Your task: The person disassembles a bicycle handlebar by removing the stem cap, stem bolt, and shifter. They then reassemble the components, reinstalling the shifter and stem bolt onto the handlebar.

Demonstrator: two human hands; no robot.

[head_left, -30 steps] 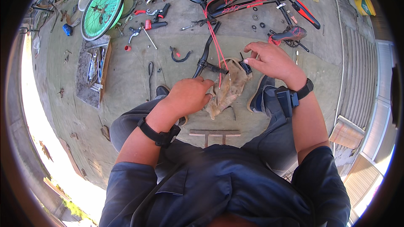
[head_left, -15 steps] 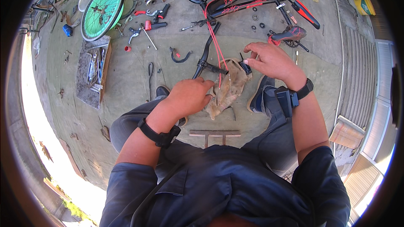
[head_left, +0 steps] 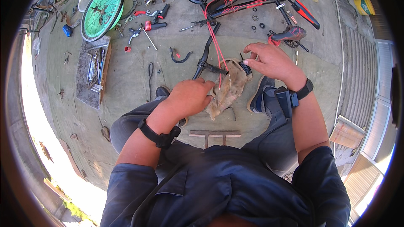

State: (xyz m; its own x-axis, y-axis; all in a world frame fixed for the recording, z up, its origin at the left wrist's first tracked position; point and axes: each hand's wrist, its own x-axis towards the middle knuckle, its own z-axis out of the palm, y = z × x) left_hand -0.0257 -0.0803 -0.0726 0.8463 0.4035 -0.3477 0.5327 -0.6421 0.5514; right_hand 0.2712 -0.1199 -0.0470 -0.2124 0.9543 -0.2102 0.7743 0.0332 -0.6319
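My left hand [head_left: 191, 96] hovers over or rests by the left edge of a tan, stained rag [head_left: 232, 86]; its index finger and thumb are apart, the other fingers hidden. My right hand [head_left: 271, 61] is at the rag's far right corner, index finger and thumb spread. Its thumb tip meets or nearly meets a small black part [head_left: 245, 67] lying there. Between my hands, a black handlebar [head_left: 206, 52] reaches toward me, with a black lever-like piece [head_left: 216, 69] across the rag. Red cables [head_left: 215, 44] run down onto the cloth, with bare metal ends.
Beyond lies a black and red bicycle frame [head_left: 235, 0] with a pedal [head_left: 290, 33] and a saddle-like red and black part [head_left: 306, 13]. Left are a tool tray [head_left: 106, 73], a green-disc wheel [head_left: 102, 11], brake levers [head_left: 134, 35] and a curved black piece [head_left: 181, 56]. A wooden piece [head_left: 214, 133] sits near my lap.
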